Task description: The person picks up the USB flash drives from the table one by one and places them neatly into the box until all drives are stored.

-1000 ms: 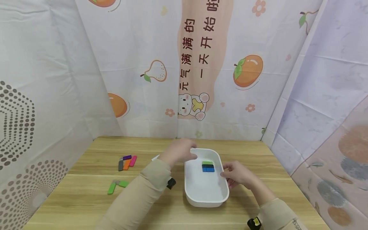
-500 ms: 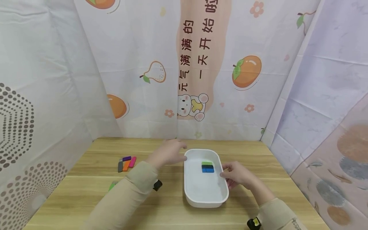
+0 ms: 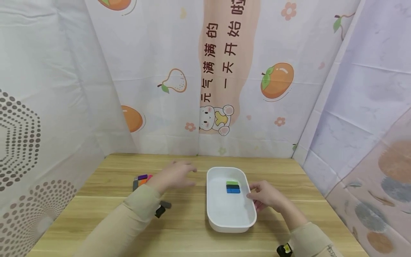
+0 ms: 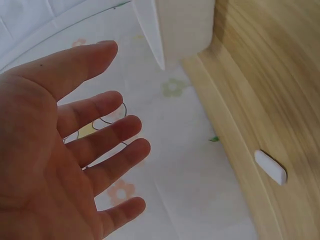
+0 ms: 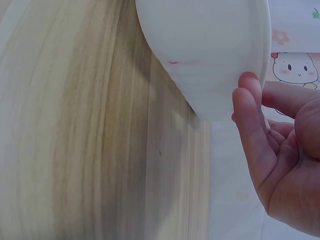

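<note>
A white plastic box stands on the wooden table, seen in the head view. Inside lie a light green stick, a black stick and a blue piece, side by side, resembling USB flash drives. My right hand pinches the box's right rim between thumb and fingers, as the right wrist view confirms. My left hand hangs left of the box, with spread, empty fingers; its palm shows in the left wrist view. A dark grey stick lies near the left wrist.
Left of my left hand lie several small sticks, among them a purple one and an orange one, partly hidden by the sleeve. A white piece lies on the table in the left wrist view. Printed curtains enclose the table.
My left hand has moved left, away from the box's left rim. Its sleeve now hides the green pieces, and a grey stick has come into sight. My right hand and the box have stayed put.
</note>
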{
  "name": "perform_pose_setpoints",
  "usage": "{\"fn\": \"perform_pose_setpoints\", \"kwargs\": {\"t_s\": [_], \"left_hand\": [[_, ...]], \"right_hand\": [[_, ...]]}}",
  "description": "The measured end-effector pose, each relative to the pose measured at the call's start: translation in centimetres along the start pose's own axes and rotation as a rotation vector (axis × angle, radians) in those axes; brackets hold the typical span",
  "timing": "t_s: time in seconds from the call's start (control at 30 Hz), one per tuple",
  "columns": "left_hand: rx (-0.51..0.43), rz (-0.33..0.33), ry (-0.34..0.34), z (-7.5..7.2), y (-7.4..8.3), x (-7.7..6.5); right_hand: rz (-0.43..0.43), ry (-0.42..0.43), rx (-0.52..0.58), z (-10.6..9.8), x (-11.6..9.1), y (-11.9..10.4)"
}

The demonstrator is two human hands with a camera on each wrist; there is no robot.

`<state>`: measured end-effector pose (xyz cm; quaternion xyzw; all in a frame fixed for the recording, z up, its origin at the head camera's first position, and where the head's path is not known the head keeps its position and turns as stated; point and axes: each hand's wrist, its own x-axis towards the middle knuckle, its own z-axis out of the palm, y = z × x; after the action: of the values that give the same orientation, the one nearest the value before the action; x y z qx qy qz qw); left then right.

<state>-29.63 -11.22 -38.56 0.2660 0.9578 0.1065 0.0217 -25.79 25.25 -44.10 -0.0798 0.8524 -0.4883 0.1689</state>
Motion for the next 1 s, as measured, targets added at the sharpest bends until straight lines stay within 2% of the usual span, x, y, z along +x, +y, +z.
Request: {"fn": "perform_pose_setpoints", "kwargs": {"t_s": [0.23, 0.43, 0.77, 1.0], "left_hand": [[0.001, 0.043, -0.008, 0.5, -1.5, -1.2], [-0.041, 0.095, -0.037, 0.6, -3.0, -2.3], [-0.05, 0.068, -0.073, 0.8, -5.4, -4.2], [-0.043, 0.111, -0.062, 0.8, -6.5, -5.0]], "right_hand": [[0.012, 0.009, 0.002, 0.0, 0.1, 0.2], [0.017, 0.013, 0.005, 0.0, 0.1, 0.2], [0.021, 0.018, -0.006, 0.1, -0.1, -0.1], [0.021, 0.017, -0.007, 0.1, -0.1, -0.1]]}}
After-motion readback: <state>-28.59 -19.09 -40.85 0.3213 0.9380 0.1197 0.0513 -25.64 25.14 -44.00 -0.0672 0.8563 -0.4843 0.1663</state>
